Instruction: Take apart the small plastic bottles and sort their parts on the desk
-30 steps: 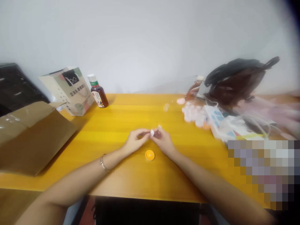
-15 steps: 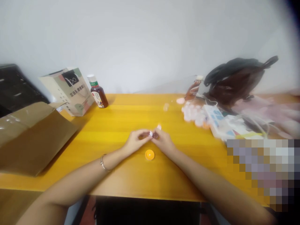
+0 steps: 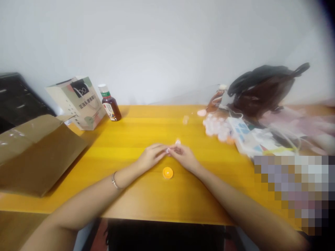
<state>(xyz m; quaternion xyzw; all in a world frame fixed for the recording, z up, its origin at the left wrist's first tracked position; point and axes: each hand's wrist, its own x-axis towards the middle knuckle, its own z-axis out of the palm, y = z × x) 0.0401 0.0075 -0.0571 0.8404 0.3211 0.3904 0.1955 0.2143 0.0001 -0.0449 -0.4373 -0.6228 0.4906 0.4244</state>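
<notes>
Small white piece point(image 3: 168, 150) pinched by both hands' fingers point(image 3: 161, 152), orange cup point(image 3: 168, 173) just nearer the camera

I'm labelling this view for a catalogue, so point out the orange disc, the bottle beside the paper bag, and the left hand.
Orange disc point(image 3: 168, 173): head view, its top face.
Bottle point(image 3: 111, 109): head view, its label.
Left hand point(image 3: 151, 157): head view, back of the hand.

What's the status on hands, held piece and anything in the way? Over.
Left hand and right hand: fingertips together on white piece, details blurred. Orange disc close, wearer's side; pale bit just beyond. Neither seems in the way.
</notes>
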